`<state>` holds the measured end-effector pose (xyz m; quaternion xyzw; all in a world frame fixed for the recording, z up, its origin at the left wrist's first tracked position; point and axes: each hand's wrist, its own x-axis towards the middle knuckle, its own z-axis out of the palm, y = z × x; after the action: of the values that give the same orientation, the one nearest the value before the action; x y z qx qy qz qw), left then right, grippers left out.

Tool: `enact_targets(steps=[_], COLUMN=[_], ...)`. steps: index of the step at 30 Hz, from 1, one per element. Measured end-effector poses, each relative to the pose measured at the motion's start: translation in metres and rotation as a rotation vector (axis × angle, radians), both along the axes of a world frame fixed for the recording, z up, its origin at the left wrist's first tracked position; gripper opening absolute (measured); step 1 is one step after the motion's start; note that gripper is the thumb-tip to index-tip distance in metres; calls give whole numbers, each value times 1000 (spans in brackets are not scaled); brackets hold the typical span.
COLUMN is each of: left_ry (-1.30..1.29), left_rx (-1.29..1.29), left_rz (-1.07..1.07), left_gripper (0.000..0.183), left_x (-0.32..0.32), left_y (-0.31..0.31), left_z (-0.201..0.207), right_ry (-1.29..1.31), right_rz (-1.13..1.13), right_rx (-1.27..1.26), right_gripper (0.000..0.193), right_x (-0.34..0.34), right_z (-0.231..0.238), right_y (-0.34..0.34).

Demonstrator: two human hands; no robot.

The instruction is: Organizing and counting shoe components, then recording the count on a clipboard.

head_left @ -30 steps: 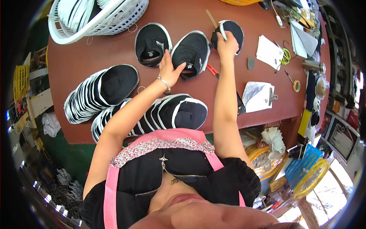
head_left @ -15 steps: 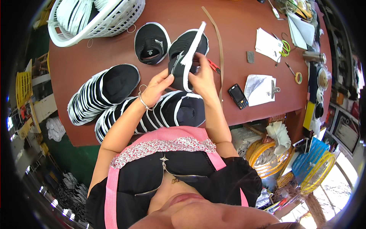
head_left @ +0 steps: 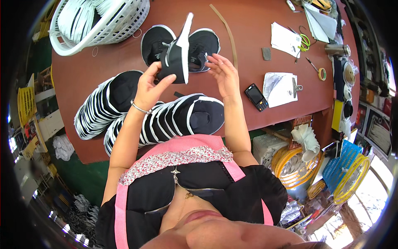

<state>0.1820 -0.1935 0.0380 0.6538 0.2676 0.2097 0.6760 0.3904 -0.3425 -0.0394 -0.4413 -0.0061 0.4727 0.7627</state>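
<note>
My left hand (head_left: 150, 87) grips the heel end of a black shoe upper (head_left: 175, 62) with a white edge, thumb on the near side. The upper is tipped on its side, its white edge pointing up and away. My right hand (head_left: 224, 78) is off it, just to the right, fingers apart and holding nothing. Behind the held piece lie two more black shoes or uppers: the left one (head_left: 154, 43) is partly covered by it, the right one (head_left: 207, 43) sits beside my right fingertips. Nearer me are two nested stacks of black-and-white uppers, a left stack (head_left: 97, 108) and a right stack (head_left: 166, 122).
A white plastic basket (head_left: 118, 31) full of white-edged pieces stands far left on the brown table (head_left: 248, 41). Rightward lie a tan strip (head_left: 227, 31), a handheld device (head_left: 256, 97), a clipboard with papers (head_left: 280, 89), green-handled scissors (head_left: 304, 42) and a tape roll (head_left: 322, 74).
My right hand has let go of the shoe upper and opened beside it. My left hand has carried the upper a little to the left, over the left shoe behind.
</note>
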Motion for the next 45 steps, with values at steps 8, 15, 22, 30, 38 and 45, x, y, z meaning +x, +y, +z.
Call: enact_targets(steps=[8, 15, 22, 30, 38, 45], left_ry=[337, 455, 249, 943, 343, 321], left_rx=[1113, 1280, 1256, 1126, 430, 458], left_rz=[-276, -254, 25, 56, 178, 412], left_gripper=[29, 32, 42, 51, 47, 46], left_x=[34, 100, 164, 33, -66, -128], left_y=[-19, 6, 39, 34, 12, -21], left_z=[-105, -137, -88, -123, -75, -54], right_ry=[-108, -72, -202, -268, -676, -1064], right_rz=[-111, -23, 5, 97, 378, 480], right_rx=[-340, -403, -387, -391, -147, 156], right_gripper=[21, 21, 17, 17, 41, 38], right_x=[-3, -31, -39, -41, -99, -184], right_z=[-70, -87, -91, -81, -31, 9], right_y=[-32, -41, -37, -26, 16, 60])
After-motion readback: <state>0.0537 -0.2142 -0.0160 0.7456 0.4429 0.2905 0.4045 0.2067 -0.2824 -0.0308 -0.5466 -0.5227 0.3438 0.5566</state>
